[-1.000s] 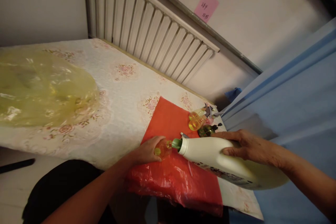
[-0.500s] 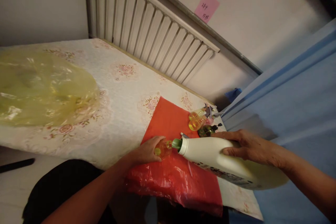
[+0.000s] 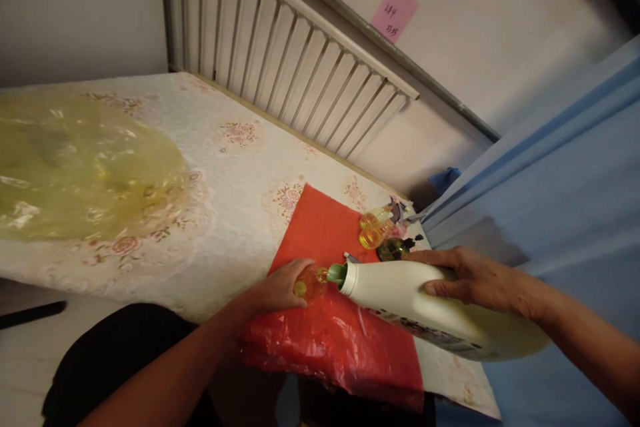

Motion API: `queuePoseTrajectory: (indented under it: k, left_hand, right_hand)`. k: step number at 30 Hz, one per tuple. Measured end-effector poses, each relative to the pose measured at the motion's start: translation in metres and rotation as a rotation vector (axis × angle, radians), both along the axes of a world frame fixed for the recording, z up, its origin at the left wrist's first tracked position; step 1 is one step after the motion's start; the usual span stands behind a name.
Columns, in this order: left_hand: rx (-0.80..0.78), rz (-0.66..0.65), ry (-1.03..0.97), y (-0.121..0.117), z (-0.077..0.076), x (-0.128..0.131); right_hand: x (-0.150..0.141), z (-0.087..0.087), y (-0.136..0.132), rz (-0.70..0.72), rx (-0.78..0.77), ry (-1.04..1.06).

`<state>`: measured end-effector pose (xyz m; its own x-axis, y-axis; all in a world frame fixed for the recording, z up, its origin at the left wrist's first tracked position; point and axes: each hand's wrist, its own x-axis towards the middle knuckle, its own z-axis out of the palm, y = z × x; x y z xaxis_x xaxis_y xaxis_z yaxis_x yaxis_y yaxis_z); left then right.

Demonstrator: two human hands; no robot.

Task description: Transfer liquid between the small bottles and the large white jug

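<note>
My left hand [image 3: 286, 285] is closed around a small clear bottle [image 3: 316, 285] with yellowish liquid in it, over a red plastic sheet [image 3: 320, 227]. A large pale jug [image 3: 400, 287] lies tipped on its side in the air, with my right hand [image 3: 467, 280] gripping it near its handle. The jug's green spout [image 3: 337, 273] meets the small bottle's mouth. Whether liquid is flowing I cannot tell. Behind the jug stand yellow bottles [image 3: 373, 230] and a dark green bottle [image 3: 393, 249] with a black top.
A yellow plastic bag [image 3: 90, 167] lies on the left of the flowered tablecloth [image 3: 235, 200]. A white radiator [image 3: 290, 53] runs along the wall behind the table. Blue curtain [image 3: 565, 180] hangs at the right. The red sheet drapes over the front edge.
</note>
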<state>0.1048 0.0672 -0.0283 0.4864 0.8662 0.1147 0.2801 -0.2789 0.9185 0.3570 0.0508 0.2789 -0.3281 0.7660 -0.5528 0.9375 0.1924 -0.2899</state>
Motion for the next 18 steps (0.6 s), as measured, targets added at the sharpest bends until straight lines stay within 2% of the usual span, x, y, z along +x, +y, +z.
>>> queuePoseTrajectory:
  k: [18]
  left_hand:
    - [-0.008,0.001,0.007,-0.002,0.006,-0.001]
  right_hand:
    - [-0.0038,0.0024,-0.0014,-0.007,0.006,-0.02]
